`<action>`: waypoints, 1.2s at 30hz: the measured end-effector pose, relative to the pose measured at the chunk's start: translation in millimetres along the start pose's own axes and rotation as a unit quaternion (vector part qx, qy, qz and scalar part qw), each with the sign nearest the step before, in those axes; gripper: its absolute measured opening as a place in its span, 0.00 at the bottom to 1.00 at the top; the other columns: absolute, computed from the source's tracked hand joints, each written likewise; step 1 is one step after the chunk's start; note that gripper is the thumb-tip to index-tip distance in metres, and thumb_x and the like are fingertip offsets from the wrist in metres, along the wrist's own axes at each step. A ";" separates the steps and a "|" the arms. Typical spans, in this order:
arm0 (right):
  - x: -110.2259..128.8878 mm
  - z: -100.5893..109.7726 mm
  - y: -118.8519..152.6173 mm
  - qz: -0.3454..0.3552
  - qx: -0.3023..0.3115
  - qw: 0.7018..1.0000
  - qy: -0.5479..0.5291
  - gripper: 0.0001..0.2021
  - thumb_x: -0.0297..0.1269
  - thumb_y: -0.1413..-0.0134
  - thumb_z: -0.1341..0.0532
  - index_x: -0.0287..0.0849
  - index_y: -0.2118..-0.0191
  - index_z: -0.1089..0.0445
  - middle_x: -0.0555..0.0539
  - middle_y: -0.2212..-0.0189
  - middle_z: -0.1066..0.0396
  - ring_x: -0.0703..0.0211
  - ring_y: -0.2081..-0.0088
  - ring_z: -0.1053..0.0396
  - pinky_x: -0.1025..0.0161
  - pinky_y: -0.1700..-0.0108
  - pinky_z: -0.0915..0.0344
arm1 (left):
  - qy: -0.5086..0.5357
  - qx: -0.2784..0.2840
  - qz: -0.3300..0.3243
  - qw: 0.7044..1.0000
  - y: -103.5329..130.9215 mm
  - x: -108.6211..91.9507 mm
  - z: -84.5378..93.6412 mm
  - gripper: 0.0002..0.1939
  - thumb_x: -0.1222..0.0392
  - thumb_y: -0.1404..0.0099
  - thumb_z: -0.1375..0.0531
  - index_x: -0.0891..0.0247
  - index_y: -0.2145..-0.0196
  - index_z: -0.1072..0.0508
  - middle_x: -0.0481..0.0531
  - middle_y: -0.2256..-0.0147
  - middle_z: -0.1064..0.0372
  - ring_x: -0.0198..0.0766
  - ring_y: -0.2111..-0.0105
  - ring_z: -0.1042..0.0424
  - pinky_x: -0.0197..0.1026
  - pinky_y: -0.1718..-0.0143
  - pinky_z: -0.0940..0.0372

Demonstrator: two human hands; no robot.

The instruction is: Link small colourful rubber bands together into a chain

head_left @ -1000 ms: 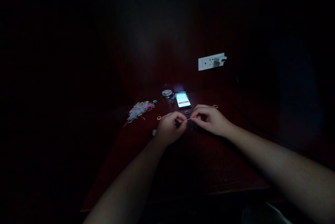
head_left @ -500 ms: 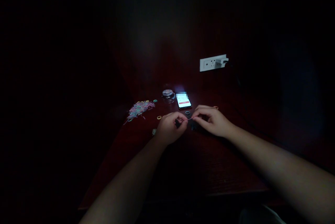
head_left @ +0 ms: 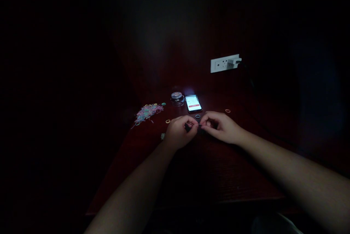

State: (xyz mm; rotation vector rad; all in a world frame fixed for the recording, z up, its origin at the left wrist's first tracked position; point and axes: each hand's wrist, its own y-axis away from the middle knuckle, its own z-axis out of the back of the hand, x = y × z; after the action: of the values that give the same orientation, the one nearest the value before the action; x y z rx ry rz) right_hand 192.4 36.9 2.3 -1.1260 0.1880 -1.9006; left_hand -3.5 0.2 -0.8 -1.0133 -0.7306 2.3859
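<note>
A thin pale strand point(head_left: 199, 124), perhaps a small band, spans the short gap between my fingertips. My left hand point(head_left: 181, 131) pinches one end of it between thumb and index finger. At its other end my right hand point(head_left: 218, 126) is closed in a similar pinch. Just beyond the fingertips a small blue-grey ring point(head_left: 197, 116) lies on the dark red table point(head_left: 213, 175). A yellow ring point(head_left: 167, 121) and a small pale object point(head_left: 163, 136) are left of my left hand. An orange ring point(head_left: 228, 110) lies beyond my right hand.
A lit phone point(head_left: 194, 103) lies behind my hands, beside a clear jar point(head_left: 177, 100) with a patterned lid. To the left is a loose heap of colourful bands point(head_left: 149, 113). A white socket panel point(head_left: 224, 63) with a plug and cable is on the wall.
The visible strand between my fingertips looks shorter, and my hands are slightly closer together. The whole view has shifted a little, and the orange ring now shows fully beyond my right hand.
</note>
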 end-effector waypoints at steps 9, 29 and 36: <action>2.6 7.5 -2.1 0.036 -0.031 0.998 0.045 0.04 0.34 0.45 0.41 0.40 0.68 0.30 0.48 0.72 0.33 0.64 0.73 0.36 0.65 0.70 0.38 | -0.007 -0.006 -0.008 1.000 0.5 0.3 -0.7 0.02 0.62 0.41 0.40 0.61 0.69 0.26 0.48 0.72 0.27 0.32 0.73 0.30 0.35 0.71 0.36; -35.4 77.7 4.5 -0.259 0.163 0.922 0.236 0.01 0.33 0.56 0.37 0.42 0.73 0.29 0.49 0.78 0.29 0.62 0.77 0.34 0.65 0.75 0.42 | -0.036 0.004 0.004 0.999 2.0 5.6 2.4 0.04 0.60 0.40 0.41 0.61 0.70 0.27 0.48 0.72 0.27 0.32 0.74 0.31 0.36 0.72 0.37; -37.2 72.4 3.7 -0.251 0.162 0.926 0.231 0.03 0.34 0.57 0.36 0.43 0.74 0.30 0.50 0.77 0.28 0.62 0.76 0.34 0.66 0.74 0.43 | -0.031 0.009 0.003 0.999 1.8 5.3 2.5 0.04 0.60 0.40 0.40 0.61 0.69 0.26 0.48 0.73 0.27 0.31 0.75 0.31 0.35 0.73 0.36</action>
State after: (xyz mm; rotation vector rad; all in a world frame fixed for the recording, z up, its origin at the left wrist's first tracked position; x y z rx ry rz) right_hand 257.1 83.7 18.6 -0.5121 -0.1754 -2.5233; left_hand -9.1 1.2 -3.1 -0.9386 -0.7275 2.4352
